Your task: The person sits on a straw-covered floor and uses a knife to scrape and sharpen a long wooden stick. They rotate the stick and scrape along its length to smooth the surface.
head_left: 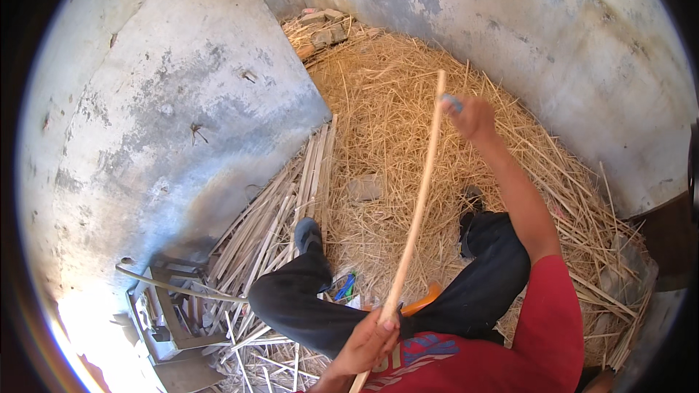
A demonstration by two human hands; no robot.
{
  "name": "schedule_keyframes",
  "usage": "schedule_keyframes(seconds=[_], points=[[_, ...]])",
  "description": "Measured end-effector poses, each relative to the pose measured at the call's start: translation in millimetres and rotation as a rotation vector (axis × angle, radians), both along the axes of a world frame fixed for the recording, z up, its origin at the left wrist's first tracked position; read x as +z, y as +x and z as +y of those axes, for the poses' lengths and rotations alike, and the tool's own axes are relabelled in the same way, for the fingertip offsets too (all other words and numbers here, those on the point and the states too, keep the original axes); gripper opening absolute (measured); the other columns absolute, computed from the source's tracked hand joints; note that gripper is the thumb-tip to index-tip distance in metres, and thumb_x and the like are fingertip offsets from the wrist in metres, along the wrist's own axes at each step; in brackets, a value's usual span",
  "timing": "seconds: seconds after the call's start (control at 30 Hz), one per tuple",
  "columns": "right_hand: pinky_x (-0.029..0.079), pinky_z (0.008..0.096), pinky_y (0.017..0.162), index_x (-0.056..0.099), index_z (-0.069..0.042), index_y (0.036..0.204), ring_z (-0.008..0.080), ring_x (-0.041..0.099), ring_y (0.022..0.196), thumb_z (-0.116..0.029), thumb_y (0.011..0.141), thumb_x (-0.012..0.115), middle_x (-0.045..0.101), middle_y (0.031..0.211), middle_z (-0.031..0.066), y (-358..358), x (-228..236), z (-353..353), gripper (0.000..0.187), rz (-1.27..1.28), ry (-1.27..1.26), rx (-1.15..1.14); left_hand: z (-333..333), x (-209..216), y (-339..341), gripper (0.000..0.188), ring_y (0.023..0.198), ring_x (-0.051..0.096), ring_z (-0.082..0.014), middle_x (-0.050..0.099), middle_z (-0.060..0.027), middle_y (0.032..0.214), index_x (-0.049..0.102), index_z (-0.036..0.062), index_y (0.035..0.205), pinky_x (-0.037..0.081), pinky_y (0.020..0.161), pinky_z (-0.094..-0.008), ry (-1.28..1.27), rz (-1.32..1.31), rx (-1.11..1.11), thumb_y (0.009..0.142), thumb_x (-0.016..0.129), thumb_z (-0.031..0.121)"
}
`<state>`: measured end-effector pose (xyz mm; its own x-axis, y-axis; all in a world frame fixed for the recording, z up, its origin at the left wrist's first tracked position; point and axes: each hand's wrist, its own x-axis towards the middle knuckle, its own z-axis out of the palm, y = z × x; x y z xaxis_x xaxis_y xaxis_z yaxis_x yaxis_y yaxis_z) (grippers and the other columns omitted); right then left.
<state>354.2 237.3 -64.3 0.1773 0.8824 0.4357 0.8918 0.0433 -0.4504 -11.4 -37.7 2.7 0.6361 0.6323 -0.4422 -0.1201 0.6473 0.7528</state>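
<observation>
The left hand [373, 340] wraps around the pale stick [421, 200] at its lower part. Near the stick's upper end, the right hand [473, 119] grips a small blue-grey item [453, 102].

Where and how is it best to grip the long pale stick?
Probably grip the long pale stick at its bare middle, from the person's left: it is slender there, free between the left hand and right hand, with the right arm on the other side.

Stick [418, 218]: is reaching from left hand [371, 343], near, to right hand [473, 118], far
Straw [368, 98]: is spreading beneath the stick
Strips [316, 167]: are lying left of the straw
Bricks [329, 36]: are resting far
</observation>
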Motion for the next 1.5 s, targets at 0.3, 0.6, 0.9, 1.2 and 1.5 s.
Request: schedule_keyframes(seconds=[0.3,0.6,0.9,1.2,1.5], points=[[0.049,0.0457,0.071,0.062,-0.002,0.073,0.0277,0.058,0.065,-0.075,0.089,0.015,0.059,0.067,0.0149,10.4,19.1,-27.7,0.088,0.219,-0.478,-0.095,3.7,-6.0,-10.3,0.024,0.044,0.034,-0.0017,0.042,0.0055,0.061,0.048,0.0070,0.100,0.028,0.038,-0.0191,0.103,0.233,0.091,0.100,0.046,0.031],[0.042,0.0361,0.041,0.060,-0.013,0.064,0.0251,0.055,0.042,-0.072,0.072,0.060,0.053,0.050,0.0069,-135.5,20.2,-142.8,0.060,-0.138,0.084,0.781,34.1,6.8,1.6,0.023,0.042,0.034,-0.0020,0.041,0.0054,0.059,0.046,0.0072,0.100,0.027,0.037,-0.0188,0.163,0.287,0.122,0.100,0.046,0.030],[0.037,0.0374,0.037,0.052,-0.014,0.054,0.0234,0.052,0.040,-0.074,0.071,0.059,0.048,0.046,0.0039,-125.0,-3.5,-124.6,0.063,-0.083,0.116,0.605,26.5,4.3,4.0,0.021,0.042,0.034,-0.0022,0.040,0.0056,0.058,0.045,0.0072,0.096,0.027,0.037,-0.0187,0.153,0.260,0.118,0.101,0.044,0.027],[0.034,0.0313,0.034,0.049,-0.015,0.052,0.0175,0.045,0.035,-0.078,0.073,0.053,0.044,0.042,0.0013,-102.6,-2.2,-80.1,0.067,-0.164,0.363,0.596,27.4,-0.7,0.8,0.020,0.044,0.034,-0.0027,0.040,0.0049,0.059,0.043,0.0078,0.092,0.028,0.038,-0.0192,0.189,0.209,0.126,0.101,0.043,0.025],[0.034,0.0314,0.035,0.066,-0.016,0.070,0.0150,0.043,0.034,-0.074,0.083,0.043,0.047,0.042,-0.0010,-47.3,-22.8,-38.8,0.063,-0.071,-0.117,0.167,1.2,-4.8,-6.1,0.018,0.046,0.035,-0.0030,0.041,0.0047,0.061,0.044,0.0071,0.094,0.029,0.040,-0.0196,0.044,0.137,0.055,0.101,0.043,0.023]])
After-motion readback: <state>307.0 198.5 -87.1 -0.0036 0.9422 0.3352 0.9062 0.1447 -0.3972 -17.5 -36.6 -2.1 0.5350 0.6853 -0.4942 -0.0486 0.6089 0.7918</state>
